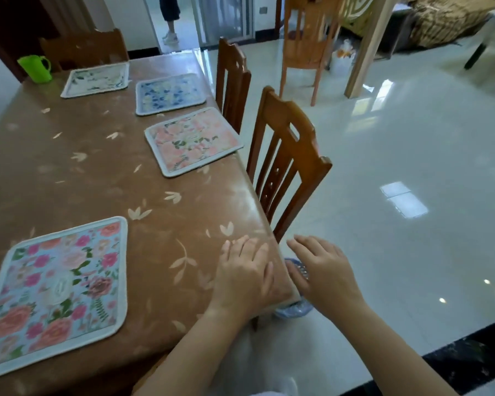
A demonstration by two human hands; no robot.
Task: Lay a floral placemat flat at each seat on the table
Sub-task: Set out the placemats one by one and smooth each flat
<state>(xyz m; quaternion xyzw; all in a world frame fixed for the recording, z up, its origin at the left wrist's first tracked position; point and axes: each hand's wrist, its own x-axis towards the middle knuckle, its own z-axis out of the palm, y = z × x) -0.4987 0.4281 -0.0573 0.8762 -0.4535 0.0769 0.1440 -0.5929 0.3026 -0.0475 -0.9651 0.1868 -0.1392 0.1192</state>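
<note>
At the near right corner of the table (pixel 83 172), the left hand (pixel 245 272) lies flat on the brown leaf-patterned cover, fingers straight and holding nothing. Just beside it, off the table's edge, the right hand (pixel 323 270) hovers with loose, spread fingers, also empty. It is above a blue object (pixel 293 311) on the floor that is mostly hidden.

To the left of the left hand, and apart from it, the nearest placemat (pixel 57 292) lies flat, with pink and red flowers on pale blue. Farther along the right edge, well apart from both hands, a pink placemat (pixel 192 141) lies flat by a wooden chair (pixel 286 161). Beyond it a blue placemat (pixel 169 92) lies by a second chair (pixel 232 81). At the far end lies a pale placemat (pixel 96 79), with a green cup (pixel 36 67) near it.
</note>
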